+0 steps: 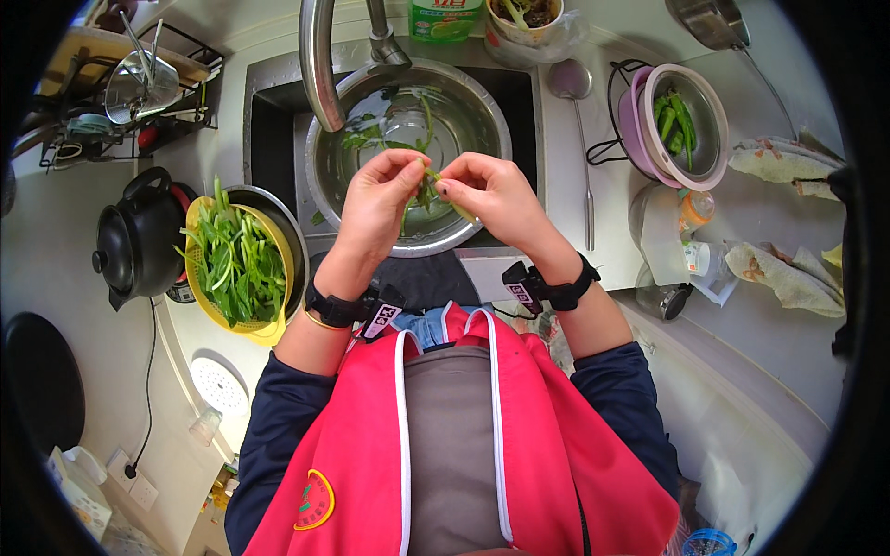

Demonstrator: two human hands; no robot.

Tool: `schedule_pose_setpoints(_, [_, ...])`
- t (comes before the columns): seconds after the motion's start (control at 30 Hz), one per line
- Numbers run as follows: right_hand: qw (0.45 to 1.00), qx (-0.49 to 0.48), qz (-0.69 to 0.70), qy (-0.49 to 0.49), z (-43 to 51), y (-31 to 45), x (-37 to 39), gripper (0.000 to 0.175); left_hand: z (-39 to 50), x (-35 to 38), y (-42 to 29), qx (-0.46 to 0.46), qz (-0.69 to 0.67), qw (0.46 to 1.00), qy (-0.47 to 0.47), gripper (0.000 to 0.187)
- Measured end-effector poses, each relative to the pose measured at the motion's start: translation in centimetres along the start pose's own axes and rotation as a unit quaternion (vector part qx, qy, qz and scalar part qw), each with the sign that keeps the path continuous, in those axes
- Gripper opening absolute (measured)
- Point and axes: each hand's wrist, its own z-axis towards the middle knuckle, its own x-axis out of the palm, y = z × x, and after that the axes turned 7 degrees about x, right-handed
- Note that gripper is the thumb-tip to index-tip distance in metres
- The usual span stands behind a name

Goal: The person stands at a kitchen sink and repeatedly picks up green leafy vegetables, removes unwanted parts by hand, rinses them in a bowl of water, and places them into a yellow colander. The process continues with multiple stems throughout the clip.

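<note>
Both hands are over a round steel basin (491,115) of water that sits in the sink. My left hand (381,196) pinches a green vegetable stem (430,174) between thumb and forefinger. The other part of that stem is gripped by my right hand (494,194), fingertips close to those of the left. Leaves hang from the stem toward the water, partly hidden behind the fingers. More leafy greens (365,137) float in the basin. To the left, a yellow colander (284,274) holds a heap of leafy stems (236,260) and rests in a metal bowl (300,240).
The curved faucet (321,76) reaches over the basin's left side. A black pot (139,236) stands left of the colander. Right of the sink lie a long-handled ladle (583,139) and stacked bowls (719,149) with green peppers (676,128). Behind stands a potted plant (527,31).
</note>
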Motion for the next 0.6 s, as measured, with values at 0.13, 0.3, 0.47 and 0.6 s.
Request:
schedule_pose_setpoints(0.13, [0.989, 0.048, 0.124, 0.056, -0.4, 0.2, -0.5, 0.017, 0.4, -0.2, -0.4, 0.003, -0.037, 0.999, -0.001, 0.014])
schedule_pose_setpoints(0.3, [0.977, 0.082, 0.175, 0.089, -0.4, 0.1, -1.1, 0.016, -0.1, 0.0, -0.9, -0.023, -0.040, 0.997, 0.058, 0.016])
schedule_pose_setpoints(0.47, [0.953, 0.102, 0.258, 0.125, 0.0, -0.8, -1.6, 0.011, -0.1, 0.2, -1.4, -0.032, -0.053, 0.993, 0.104, 0.021])
schedule_pose_setpoints(0.6, [0.933, 0.154, 0.303, 0.115, -0.1, -1.2, -2.1, 0.010, -0.5, 0.5, -2.1, -0.015, 0.004, 0.993, 0.115, 0.034])
